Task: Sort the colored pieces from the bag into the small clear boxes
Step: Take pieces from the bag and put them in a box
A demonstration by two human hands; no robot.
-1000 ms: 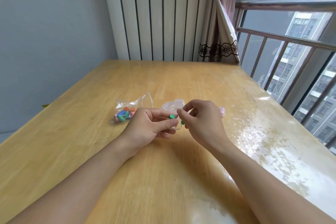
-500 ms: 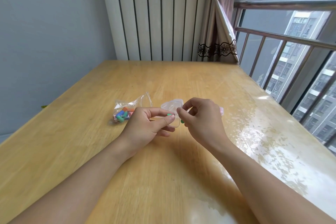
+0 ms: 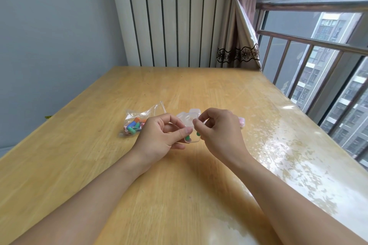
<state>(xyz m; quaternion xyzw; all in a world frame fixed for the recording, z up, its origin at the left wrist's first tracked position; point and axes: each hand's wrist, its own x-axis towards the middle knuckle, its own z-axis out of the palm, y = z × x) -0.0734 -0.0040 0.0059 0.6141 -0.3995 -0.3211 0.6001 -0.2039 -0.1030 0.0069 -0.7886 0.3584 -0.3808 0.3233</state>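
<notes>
A clear plastic bag [image 3: 139, 120] with several coloured pieces lies left of centre on the wooden table [image 3: 179, 195]. My left hand [image 3: 159, 137] holds a small clear box [image 3: 192, 139] just above the table, thumb on its near left edge. Two green pieces [image 3: 188, 137] show inside the box. My right hand [image 3: 219, 131] pinches the box's raised clear lid with thumb and forefinger. Other small clear boxes [image 3: 188, 118] lie just behind the hands. A box with pink pieces [image 3: 241, 121] peeks out behind my right hand.
A radiator [image 3: 175, 16] and curtain [image 3: 239, 45] stand beyond the far table edge. A railed window [image 3: 318, 65] runs along the right side, where the tabletop glares. A grey wall is on the left.
The green piece at my left thumb tip a second ago now lies inside the small box. Both hands stayed nearly in place, close together over the box.
</notes>
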